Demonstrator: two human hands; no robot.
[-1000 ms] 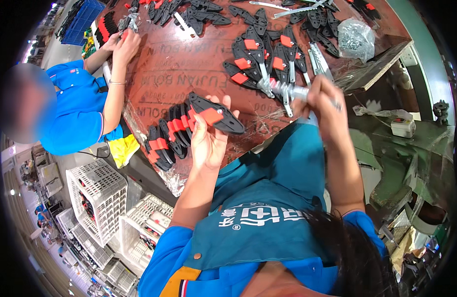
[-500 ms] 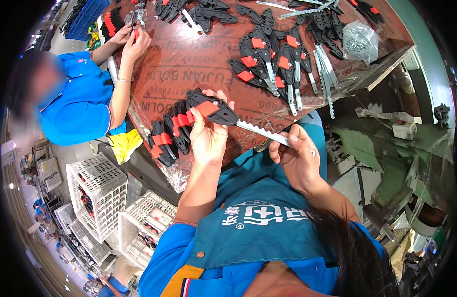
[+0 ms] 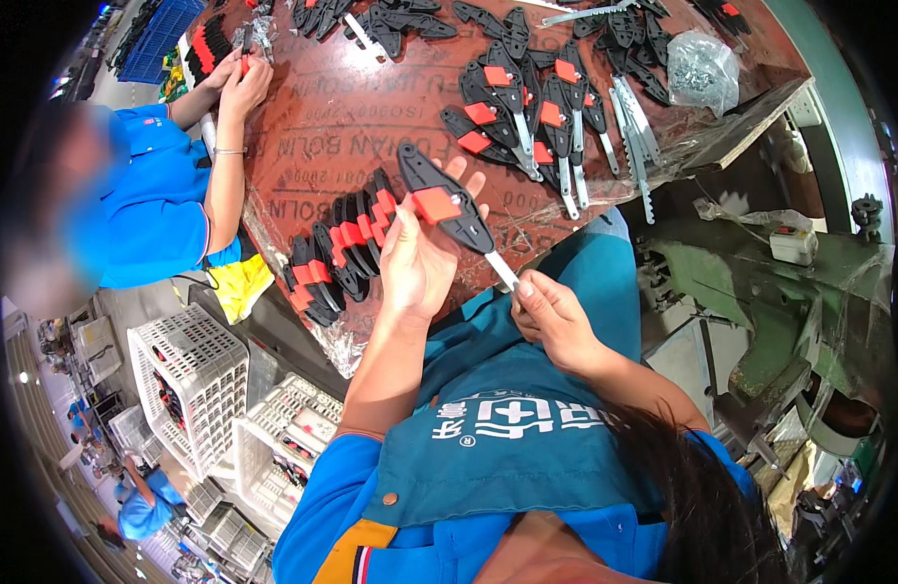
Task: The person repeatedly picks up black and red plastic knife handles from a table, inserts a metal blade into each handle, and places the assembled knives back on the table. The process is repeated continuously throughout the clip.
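Observation:
My left hand holds a small saw by its black handle with a red block, thumb on the near side and fingertips beyond it. The saw slants from upper left to lower right. In a pinch, my right hand grips its narrow metal blade, covering the far end. Left of my left hand, a row of black handles with red blocks stands along the table edge. Beyond my hands, several similar saws lie in a pile, their blades toward me.
Loose toothed blades and a clear bag of small metal parts lie on the red-brown table. At left a co-worker in blue handles parts. White crates stand at lower left, green machinery at right.
The saw has turned to a steeper slant, its blade end now lower and nearer me. My right hand has moved left and down with the blade. My left fingers have spread a little.

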